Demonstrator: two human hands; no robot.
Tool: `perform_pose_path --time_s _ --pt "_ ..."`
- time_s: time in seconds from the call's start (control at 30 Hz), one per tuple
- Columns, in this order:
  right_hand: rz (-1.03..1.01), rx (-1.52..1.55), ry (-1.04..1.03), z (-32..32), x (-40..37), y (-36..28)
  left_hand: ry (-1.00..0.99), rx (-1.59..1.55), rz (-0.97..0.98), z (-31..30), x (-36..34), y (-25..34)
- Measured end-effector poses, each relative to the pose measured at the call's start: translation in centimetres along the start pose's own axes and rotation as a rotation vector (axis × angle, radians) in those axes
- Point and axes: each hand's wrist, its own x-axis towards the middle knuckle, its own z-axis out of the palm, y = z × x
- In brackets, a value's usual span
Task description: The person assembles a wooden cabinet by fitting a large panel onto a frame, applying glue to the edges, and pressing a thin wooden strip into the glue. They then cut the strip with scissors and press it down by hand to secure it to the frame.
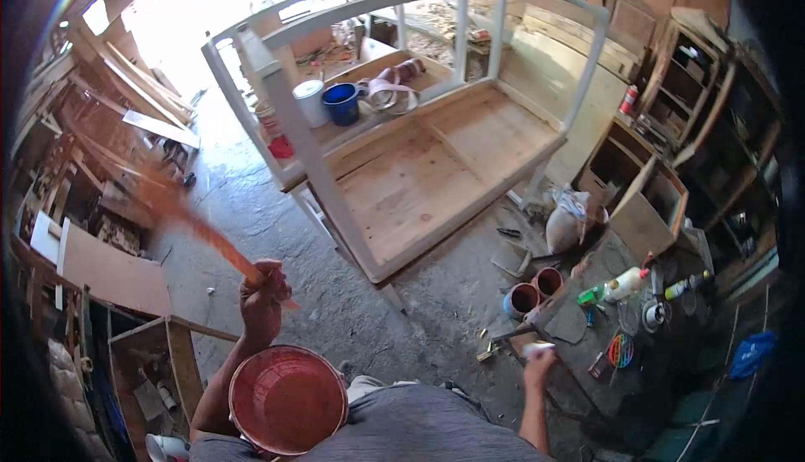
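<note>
The red bucket point(288, 399) sits against the person's body; just past its rim the left hand point(262, 298) grips a blurred stick point(210, 241). The right hand point(537, 365) closes on a small white object point(537, 348). Bare floor point(243, 202) lies open before the white-edged cabinet frame point(402, 185).

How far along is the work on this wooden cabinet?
Done: the cabinet posts and rails look white-coated. In hand: the left hand grips a blurred stick by a red bucket; the right hand seems to hold a small white thing. Left: its inner boards are bare wood.
</note>
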Motion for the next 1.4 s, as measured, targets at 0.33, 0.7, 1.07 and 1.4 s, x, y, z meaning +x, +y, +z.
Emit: perform_pose_path --time_s 0.33,0.7,1.07,1.4 --pt "-0.865 0.564 -1.045 13.8 -18.3 -52.6 0.056 0.159 -0.087 -21.4 4.2 4.0" --pt "-1.208 0.621 -1.066 27.0 -35.1 -75.9 -0.105 0.144 -0.335 -36.6 4.7 12.6" --pt "-1.426 0.642 -1.049 42.3 -37.2 -86.9 0.012 0.206 -0.420 -48.6 15.1 12.5" --pt "-1.128 0.926 -1.282 57.8 -30.3 -108.6 -0.108 0.209 -0.267 -60.7 39.2 13.9"
